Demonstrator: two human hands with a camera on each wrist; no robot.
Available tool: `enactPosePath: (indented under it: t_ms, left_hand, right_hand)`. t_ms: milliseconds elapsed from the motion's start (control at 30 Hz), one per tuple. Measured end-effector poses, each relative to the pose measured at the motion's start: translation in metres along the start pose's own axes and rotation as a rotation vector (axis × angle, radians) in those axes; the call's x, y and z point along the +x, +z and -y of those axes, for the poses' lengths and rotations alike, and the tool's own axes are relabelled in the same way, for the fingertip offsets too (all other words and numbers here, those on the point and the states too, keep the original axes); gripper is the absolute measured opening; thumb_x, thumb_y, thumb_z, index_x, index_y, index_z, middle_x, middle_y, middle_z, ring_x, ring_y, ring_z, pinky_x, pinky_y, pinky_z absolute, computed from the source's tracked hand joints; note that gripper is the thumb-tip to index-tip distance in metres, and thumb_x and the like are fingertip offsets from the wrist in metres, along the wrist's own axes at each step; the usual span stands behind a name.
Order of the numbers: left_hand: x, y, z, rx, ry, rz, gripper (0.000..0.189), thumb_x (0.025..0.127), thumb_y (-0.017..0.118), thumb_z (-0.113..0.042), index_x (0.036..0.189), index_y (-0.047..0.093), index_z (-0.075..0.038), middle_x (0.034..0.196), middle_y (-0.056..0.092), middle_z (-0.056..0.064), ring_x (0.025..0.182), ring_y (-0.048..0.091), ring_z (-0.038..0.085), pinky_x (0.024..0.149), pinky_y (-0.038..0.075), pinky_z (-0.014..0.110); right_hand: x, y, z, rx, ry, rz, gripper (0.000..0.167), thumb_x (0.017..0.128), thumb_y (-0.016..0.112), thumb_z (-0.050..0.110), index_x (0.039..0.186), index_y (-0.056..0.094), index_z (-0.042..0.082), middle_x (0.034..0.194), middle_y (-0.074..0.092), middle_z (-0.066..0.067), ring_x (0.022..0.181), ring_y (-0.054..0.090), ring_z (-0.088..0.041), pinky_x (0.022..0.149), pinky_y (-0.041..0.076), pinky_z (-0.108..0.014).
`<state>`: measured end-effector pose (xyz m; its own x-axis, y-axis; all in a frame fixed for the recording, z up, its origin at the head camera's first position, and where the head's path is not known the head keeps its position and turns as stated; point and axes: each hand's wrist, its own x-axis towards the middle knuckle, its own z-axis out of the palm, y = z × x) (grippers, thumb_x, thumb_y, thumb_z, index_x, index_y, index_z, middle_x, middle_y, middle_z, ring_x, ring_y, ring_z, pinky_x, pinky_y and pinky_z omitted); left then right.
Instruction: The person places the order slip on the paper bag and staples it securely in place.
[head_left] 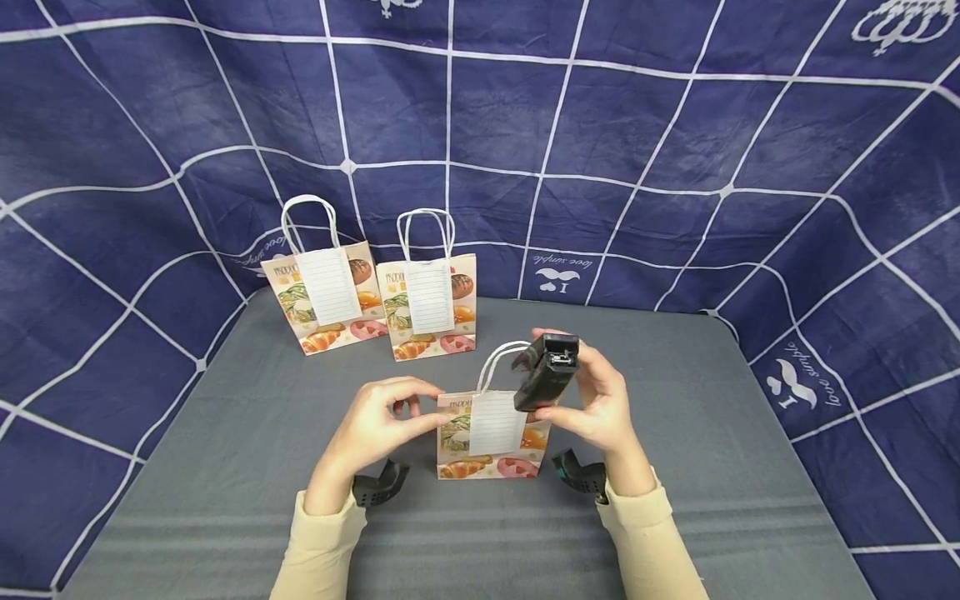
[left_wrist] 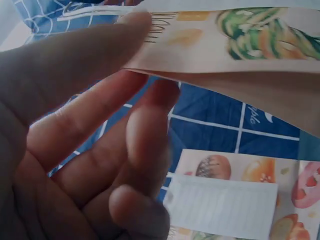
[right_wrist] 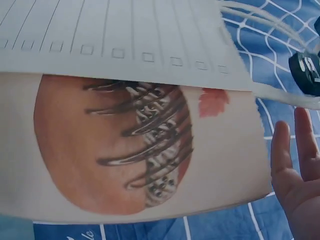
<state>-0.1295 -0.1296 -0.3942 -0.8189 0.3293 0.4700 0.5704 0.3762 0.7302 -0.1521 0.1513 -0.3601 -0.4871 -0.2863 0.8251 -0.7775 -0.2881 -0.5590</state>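
My left hand [head_left: 372, 422] pinches the upper left corner of a small paper gift bag [head_left: 459, 468], thumb in front and fingers behind. The bag stands upright, printed with bread and pastries, and has white cord handles [head_left: 489, 367]. A white lined paper slip [head_left: 495, 425] with small checkboxes lies over its front, at the top edge. My right hand [head_left: 603, 404] grips a black stapler [head_left: 546, 379] tilted over the bag's upper right corner, and its thumb is close to the bag. In the right wrist view a printed doughnut [right_wrist: 95, 145] shows below the slip.
Two matching bags, a left one [head_left: 311, 337] and a right one [head_left: 412, 350], stand at the back left, each with a lined slip on its front. Grey cloth [head_left: 705, 433] covers the table. A blue curtain [head_left: 495, 108] with white lines rises behind and at the sides.
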Motion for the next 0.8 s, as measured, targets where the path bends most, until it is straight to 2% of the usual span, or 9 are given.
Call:
enactPosePath:
  t_ms: [167,400,667,800]
  left_hand:
    - [-0.003,0.003,-0.005,-0.049,-0.015,0.000,0.011,0.078,0.076,-0.005,0.086,0.072,-0.011,0.077,0.066,-0.003,0.060,0.054,0.011,0.053,0.045,0.024]
    - [-0.001,0.001,-0.023,-0.071,-0.004,-0.072,0.011,0.075,0.073,0.007,0.082,0.071,-0.001,0.076,0.068,0.006,0.059,0.057,0.014,0.053,0.048,0.025]
    - [-0.002,0.000,-0.017,-0.066,-0.040,-0.208,0.009,0.077,0.071,0.009,0.083,0.070,0.003,0.076,0.067,0.011,0.060,0.058,0.011,0.054,0.048,0.020]
    - [-0.003,-0.003,-0.014,-0.066,-0.067,-0.246,0.010,0.078,0.070,0.009,0.086,0.069,0.003,0.078,0.068,0.012,0.063,0.062,0.016,0.056,0.049,0.021]
  right_hand:
    - [-0.003,0.000,0.005,0.054,-0.007,-0.024,0.061,0.075,0.079,0.009,0.127,0.051,-0.004,0.130,0.051,-0.024,0.115,0.053,-0.031,0.099,0.040,-0.039]
    - [-0.008,-0.002,0.012,0.091,-0.005,-0.100,0.054,0.076,0.079,0.009,0.122,0.055,-0.008,0.123,0.056,-0.022,0.114,0.055,-0.031,0.094,0.044,-0.035]
    - [-0.020,-0.010,0.014,0.120,0.003,-0.162,0.052,0.078,0.076,0.005,0.121,0.052,-0.012,0.118,0.061,-0.018,0.099,0.062,-0.023,0.082,0.051,-0.029]
    - [-0.026,-0.014,0.012,0.155,-0.009,-0.169,0.052,0.079,0.073,0.001,0.123,0.050,-0.015,0.111,0.064,-0.018,0.091,0.066,-0.021,0.076,0.053,-0.027]
